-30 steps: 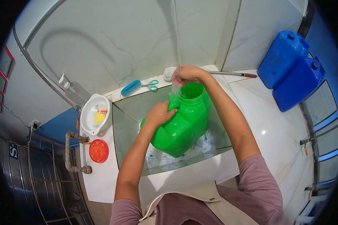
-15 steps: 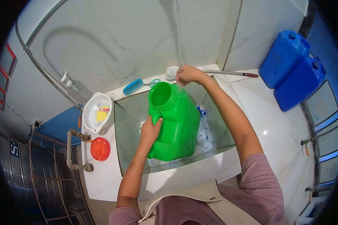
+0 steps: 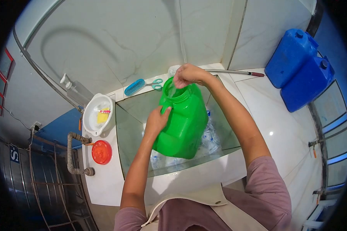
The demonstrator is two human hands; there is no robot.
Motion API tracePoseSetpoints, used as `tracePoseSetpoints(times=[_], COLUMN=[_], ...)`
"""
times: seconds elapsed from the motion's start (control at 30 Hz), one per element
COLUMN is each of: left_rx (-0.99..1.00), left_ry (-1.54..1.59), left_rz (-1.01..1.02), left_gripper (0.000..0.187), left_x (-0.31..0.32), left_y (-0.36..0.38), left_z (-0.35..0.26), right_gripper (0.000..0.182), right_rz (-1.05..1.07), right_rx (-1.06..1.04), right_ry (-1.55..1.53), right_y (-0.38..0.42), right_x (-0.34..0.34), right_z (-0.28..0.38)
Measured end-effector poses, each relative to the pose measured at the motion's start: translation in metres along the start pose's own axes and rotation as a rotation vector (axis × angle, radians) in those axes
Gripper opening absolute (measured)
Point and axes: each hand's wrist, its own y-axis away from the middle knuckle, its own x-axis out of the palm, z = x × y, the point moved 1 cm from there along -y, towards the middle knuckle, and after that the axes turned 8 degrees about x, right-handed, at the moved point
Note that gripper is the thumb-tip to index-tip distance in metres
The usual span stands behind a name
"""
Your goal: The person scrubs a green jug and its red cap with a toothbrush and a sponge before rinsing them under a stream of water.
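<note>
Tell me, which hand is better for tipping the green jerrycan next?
Probably the left hand: it holds the green jerrycan by its handle, while the right hand is at the mouth, under the water stream.

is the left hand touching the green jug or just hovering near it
Touching. The head view shows the left hand gripping the green jug by its handle, below the neck, with the thumb pressed against it.
</note>
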Motion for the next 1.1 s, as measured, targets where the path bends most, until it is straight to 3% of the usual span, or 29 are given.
tracePoseSetpoints(times=[0.03, 0.1, 0.17, 0.23, 0.3, 0.33, 0.4, 0.43, 0.5, 0.53, 0.6, 0.63, 0.7, 0.8, 0.9, 1.0, 1.1], left_rx=[-0.002, 0.230, 0.338, 0.444, 0.501, 0.494, 0.567, 0.568, 0.521, 0.528, 0.707, 0.707, 0.645, 0.575, 0.711, 0.673, 0.639], left_ry=[0.000, -0.050, -0.068, -0.086, -0.528, -0.527, -0.586, -0.585, -0.703, -0.703, -0.730, -0.728, -0.812, -0.649, -0.872, -0.699, -0.759], left_rz=[-0.001, 0.033, 0.045, 0.059, 0.143, 0.141, -0.209, -0.209, -0.257, -0.267, -0.515, -0.512, -0.206, -0.148, -0.244, -0.176, -0.124], left_gripper=[0.044, 0.044, 0.040, 0.036, 0.031, 0.031, 0.023, 0.023, 0.022, 0.022, 0.028, 0.028, 0.031, 0.033, 0.035, 0.039, 0.039], left_x=[-0.001, -0.003, 0.002, 0.007, 0.021, 0.037, 0.077, 0.083, 0.091, 0.094, 0.108, 0.111, 0.112, 0.116, 0.116, 0.122, 0.120], left_y=[-0.010, -0.029, -0.049, -0.063, -0.070, -0.072, -0.082, -0.080, -0.081, -0.089, -0.096, -0.097, -0.102, -0.098, -0.096, -0.096, -0.096], left_z=[-0.001, -0.007, -0.012, -0.024, -0.040, -0.039, -0.026, -0.036, -0.056, -0.061, -0.057, -0.055, -0.058, -0.061, -0.065, -0.067, -0.069], right_gripper=[0.020, 0.020, 0.019, 0.020, 0.020, 0.020, 0.019, 0.019, 0.019, 0.019, 0.018, 0.018, 0.019, 0.020, 0.022, 0.025, 0.026], right_rz=[-0.007, -0.008, 0.085, 0.205, -0.054, -0.048, 0.199, 0.198, -0.001, -0.005, 0.162, 0.161, 0.018, 0.129, 0.224, 0.228, 0.245], right_rx=[-0.004, -0.005, -0.026, 0.054, 0.039, 0.041, 0.069, 0.069, 0.039, 0.029, 0.072, 0.075, 0.058, 0.094, 0.096, 0.115, 0.125], right_ry=[-0.034, -0.060, 0.099, 0.015, -0.272, -0.269, -0.142, -0.141, -0.414, -0.409, -0.207, -0.208, -0.220, -0.206, -0.185, -0.216, -0.214], right_y=[-0.003, -0.010, -0.014, -0.002, -0.008, -0.007, 0.000, -0.003, -0.005, -0.005, 0.014, 0.015, 0.012, 0.001, -0.004, 0.005, 0.003], right_x=[0.000, -0.001, -0.004, 0.001, -0.005, -0.004, 0.002, 0.001, -0.005, -0.008, 0.000, 0.001, -0.001, -0.002, -0.002, 0.001, 0.002], right_z=[-0.001, -0.005, -0.005, 0.002, 0.003, 0.001, 0.000, -0.002, 0.001, 0.004, 0.006, 0.007, 0.012, 0.010, 0.009, 0.015, 0.014])
